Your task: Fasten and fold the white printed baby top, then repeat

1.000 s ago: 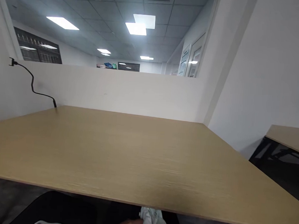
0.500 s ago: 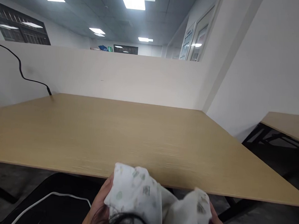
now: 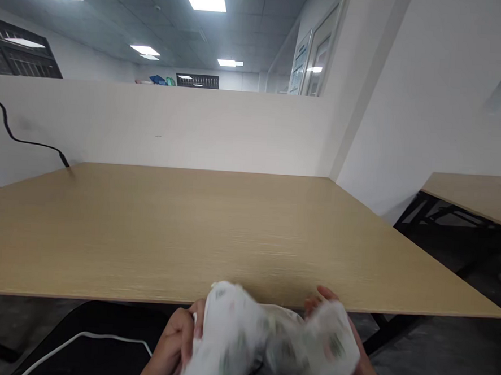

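A soft white cloth [image 3: 228, 333] with a small green and grey print is bunched at the table's near edge, blurred by motion; I cannot tell what kind of piece it is. My left hand [image 3: 182, 333] has its fingers curled round the cloth's left side. At the right side, my right hand [image 3: 326, 298] holds the cloth from behind. Its fingertips show above the fabric, while the palm and thumb are hidden. Between the two hands the cloth sags in folds.
The wooden table [image 3: 214, 225] spreads out ahead, up to a low white partition [image 3: 220, 129]. A black cable [image 3: 32, 142] comes down at the far left corner. A white cord [image 3: 97, 335] lies on something black at lower left. Another table [image 3: 479, 193] stands at the right.
Both hands have shifted the cloth, which is now more crumpled and turned. My right hand has risen, its fingertips showing above the fabric. The camera view has turned slightly right.
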Demonstrator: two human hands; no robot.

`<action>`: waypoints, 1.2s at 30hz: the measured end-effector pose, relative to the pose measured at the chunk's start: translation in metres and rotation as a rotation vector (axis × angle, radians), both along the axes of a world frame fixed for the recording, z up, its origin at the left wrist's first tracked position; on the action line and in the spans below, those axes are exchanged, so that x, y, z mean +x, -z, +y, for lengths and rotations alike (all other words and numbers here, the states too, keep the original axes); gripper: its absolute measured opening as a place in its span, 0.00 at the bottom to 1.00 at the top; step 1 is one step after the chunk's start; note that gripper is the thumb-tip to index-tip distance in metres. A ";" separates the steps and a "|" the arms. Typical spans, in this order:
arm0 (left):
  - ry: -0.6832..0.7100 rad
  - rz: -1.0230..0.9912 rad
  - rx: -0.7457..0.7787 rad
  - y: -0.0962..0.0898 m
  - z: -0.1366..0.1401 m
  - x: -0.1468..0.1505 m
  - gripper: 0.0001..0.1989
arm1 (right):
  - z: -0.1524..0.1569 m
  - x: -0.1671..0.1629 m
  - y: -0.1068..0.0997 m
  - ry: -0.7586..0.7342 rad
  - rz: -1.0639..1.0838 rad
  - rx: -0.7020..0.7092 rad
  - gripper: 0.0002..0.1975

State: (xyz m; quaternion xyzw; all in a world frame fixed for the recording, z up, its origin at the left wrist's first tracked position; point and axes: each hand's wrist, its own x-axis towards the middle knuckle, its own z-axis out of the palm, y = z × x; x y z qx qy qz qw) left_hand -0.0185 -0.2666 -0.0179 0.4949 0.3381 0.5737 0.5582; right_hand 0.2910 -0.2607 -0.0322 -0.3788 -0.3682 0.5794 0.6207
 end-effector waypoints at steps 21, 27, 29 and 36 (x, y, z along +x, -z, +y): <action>-0.100 0.943 0.480 -0.106 0.044 -0.036 0.15 | 0.013 0.005 -0.115 0.323 -1.230 0.661 0.11; -0.322 1.271 0.302 -0.159 0.074 -0.036 0.25 | 0.058 0.009 -0.157 0.313 -1.391 0.769 0.17; -0.346 1.383 0.261 -0.175 0.111 -0.038 0.28 | 0.096 0.007 -0.167 0.262 -1.485 0.723 0.22; -0.331 1.716 -0.089 -0.130 0.252 -0.021 0.35 | 0.238 -0.006 -0.131 0.223 -1.920 0.387 0.20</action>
